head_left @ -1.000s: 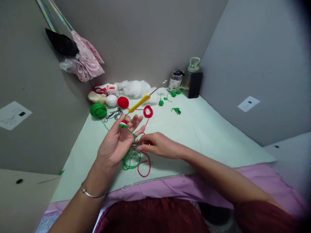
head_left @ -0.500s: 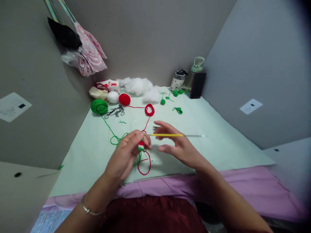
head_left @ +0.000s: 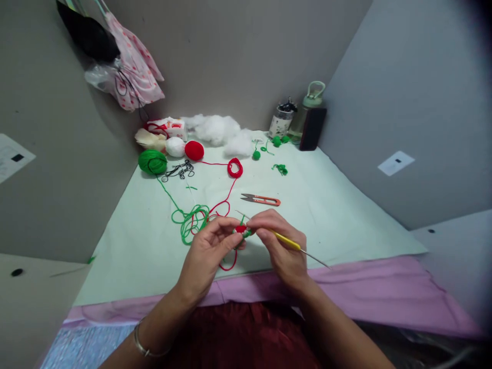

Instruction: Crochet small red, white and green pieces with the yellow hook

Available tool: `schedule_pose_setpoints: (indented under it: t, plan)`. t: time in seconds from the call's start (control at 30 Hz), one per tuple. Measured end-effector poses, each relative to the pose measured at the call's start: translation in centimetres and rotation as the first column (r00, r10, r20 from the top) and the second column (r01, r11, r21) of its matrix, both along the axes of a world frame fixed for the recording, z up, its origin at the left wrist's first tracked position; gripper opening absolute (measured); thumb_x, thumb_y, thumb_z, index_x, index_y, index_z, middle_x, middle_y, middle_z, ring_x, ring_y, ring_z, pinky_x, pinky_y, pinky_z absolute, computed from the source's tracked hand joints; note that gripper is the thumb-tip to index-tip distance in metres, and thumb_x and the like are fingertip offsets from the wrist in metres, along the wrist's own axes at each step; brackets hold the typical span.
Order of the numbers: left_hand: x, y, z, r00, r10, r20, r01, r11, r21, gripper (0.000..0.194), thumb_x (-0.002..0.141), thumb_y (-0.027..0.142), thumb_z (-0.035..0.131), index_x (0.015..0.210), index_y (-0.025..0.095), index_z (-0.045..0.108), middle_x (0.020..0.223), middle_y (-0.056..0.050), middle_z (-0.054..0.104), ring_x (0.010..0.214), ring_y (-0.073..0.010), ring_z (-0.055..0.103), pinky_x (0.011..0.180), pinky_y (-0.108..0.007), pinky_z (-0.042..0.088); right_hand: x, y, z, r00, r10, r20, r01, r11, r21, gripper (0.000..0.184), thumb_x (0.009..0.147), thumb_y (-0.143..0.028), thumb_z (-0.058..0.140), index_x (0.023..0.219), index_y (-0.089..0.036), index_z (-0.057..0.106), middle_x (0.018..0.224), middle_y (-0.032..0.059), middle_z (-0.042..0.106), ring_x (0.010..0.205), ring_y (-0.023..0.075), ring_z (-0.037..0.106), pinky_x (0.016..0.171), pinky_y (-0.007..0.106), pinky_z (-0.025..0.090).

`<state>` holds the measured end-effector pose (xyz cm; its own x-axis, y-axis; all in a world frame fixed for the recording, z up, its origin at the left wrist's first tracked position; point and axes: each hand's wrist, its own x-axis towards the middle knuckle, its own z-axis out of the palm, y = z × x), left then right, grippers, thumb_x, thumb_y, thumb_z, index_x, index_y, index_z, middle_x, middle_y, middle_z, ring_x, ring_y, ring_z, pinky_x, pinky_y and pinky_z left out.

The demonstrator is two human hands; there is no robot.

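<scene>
My left hand [head_left: 209, 251] pinches a small red and green crochet piece [head_left: 242, 230] between thumb and fingers. My right hand [head_left: 280, 243] is closed on a yellow-handled crochet hook [head_left: 286, 242], its front tip at the piece and its metal end pointing right and down. Green yarn [head_left: 192, 219] and red yarn [head_left: 225, 207] lie looped on the pale green mat [head_left: 338, 205] just behind my hands. Orange thread snips [head_left: 261, 199] lie on the mat behind my right hand.
At the back left are a green yarn ball [head_left: 152, 161], a white ball [head_left: 175, 146], a red ball [head_left: 194, 150] and white stuffing [head_left: 215, 128]. A jar [head_left: 280, 121], a bottle [head_left: 307, 105] and a dark phone [head_left: 312, 128] stand at the back right. A pink bag [head_left: 130, 66] hangs on the wall.
My right hand turned the hook from level to angled and brought its tip to the piece. Both hands drew together and nearer to me. The snips now lie uncovered on the mat.
</scene>
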<state>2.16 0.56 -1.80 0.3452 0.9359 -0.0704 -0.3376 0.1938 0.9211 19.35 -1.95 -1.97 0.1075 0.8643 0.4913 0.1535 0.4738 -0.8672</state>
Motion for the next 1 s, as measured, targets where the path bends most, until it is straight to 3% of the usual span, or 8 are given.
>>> schedule_pose_setpoints:
  t: [0.1, 0.17, 0.37, 0.47, 0.63, 0.77, 1.0]
  plan:
    - [0.4, -0.3, -0.1, 0.999, 0.026, 0.020, -0.027, 1.000, 0.015, 0.015, 0.083, 0.026, 0.089, 0.088, 0.024, 0.075, 0.081, 0.002, 0.070, 0.075, -0.0144, 0.066, 0.073, -0.024, 0.053, -0.1, 0.1, -0.4, 0.998, 0.013, -0.064, -0.015, 0.999, -0.034, 0.003, 0.095, -0.031, 0.078, 0.096, -0.030, 0.080, 0.092, 0.0032, 0.076, 0.089, 0.0215, 0.070, 0.080, 0.036, 0.057]
    - [0.3, -0.1, -0.1, 0.999, 0.033, -0.023, -0.032, 0.998, 0.050, 0.017, 0.081, 0.026, 0.091, 0.084, 0.023, 0.074, 0.082, 0.002, 0.070, 0.079, -0.0153, 0.065, 0.074, -0.024, 0.052, -0.1, 0.1, -0.4, 0.995, 0.016, -0.094, -0.025, 0.995, -0.096, 0.007, 0.089, -0.029, 0.084, 0.091, -0.028, 0.077, 0.090, 0.0028, 0.074, 0.087, 0.0211, 0.069, 0.078, 0.035, 0.057]
    - [-1.0, 1.2, 0.3, 0.991, -0.004, -0.135, 0.021, 0.993, 0.120, 0.019, 0.095, 0.039, 0.076, 0.089, 0.023, 0.083, 0.097, -0.005, 0.076, 0.096, -0.0206, 0.067, 0.091, -0.029, 0.050, 0.4, -0.2, 0.1, 0.968, 0.137, -0.211, -0.178, 0.965, -0.190, 0.011, 0.087, -0.026, 0.085, 0.088, -0.025, 0.074, 0.090, 0.0018, 0.072, 0.083, 0.0177, 0.069, 0.076, 0.031, 0.057]
    - [-1.2, 1.6, 0.3, 0.987, -0.085, -0.133, 0.096, 0.993, 0.074, 0.009, 0.086, 0.032, 0.085, 0.087, 0.023, 0.084, 0.094, -0.004, 0.077, 0.092, -0.0205, 0.067, 0.084, -0.028, 0.050, 0.6, -0.3, 0.1, 0.963, 0.189, -0.193, -0.225, 0.956, -0.188, 0.010, 0.089, -0.026, 0.083, 0.089, -0.026, 0.074, 0.092, 0.0016, 0.071, 0.086, 0.0172, 0.068, 0.078, 0.031, 0.056]
    - [-1.0, 2.0, 0.1, 0.981, -0.186, -0.055, 0.183, 0.982, -0.048, 0.015, 0.076, 0.033, 0.091, 0.081, 0.021, 0.084, 0.087, -0.004, 0.076, 0.082, -0.0186, 0.064, 0.079, -0.029, 0.049, 0.7, -0.3, 0.0, 0.974, 0.203, -0.102, -0.218, 0.959, -0.179, 0.011, 0.089, -0.029, 0.084, 0.085, -0.026, 0.074, 0.090, 0.0023, 0.068, 0.085, 0.0184, 0.065, 0.079, 0.033, 0.055]
    - [-1.1, 2.3, 0.2, 0.952, -0.307, -0.017, 0.303, 0.946, -0.119, 0.020, 0.067, 0.032, 0.095, 0.076, 0.019, 0.082, 0.077, -0.002, 0.070, 0.071, -0.0158, 0.059, 0.069, -0.027, 0.046, 0.9, -0.4, 0.3, 0.949, 0.275, -0.155, -0.303, 0.930, -0.207, 0.011, 0.087, -0.029, 0.086, 0.084, -0.025, 0.075, 0.091, 0.0034, 0.070, 0.083, 0.0184, 0.066, 0.077, 0.033, 0.056]
    - [-1.3, 2.1, 0.3, 0.944, -0.327, -0.035, 0.323, 0.942, -0.091, 0.015, 0.077, 0.032, 0.088, 0.080, 0.020, 0.081, 0.078, -0.001, 0.067, 0.068, -0.0146, 0.055, 0.066, -0.026, 0.044, 0.8, -0.3, 0.0, 0.906, 0.296, -0.302, -0.374, 0.893, -0.250, 0.014, 0.084, -0.027, 0.088, 0.081, -0.024, 0.074, 0.088, 0.0024, 0.072, 0.080, 0.0171, 0.067, 0.077, 0.032, 0.057]
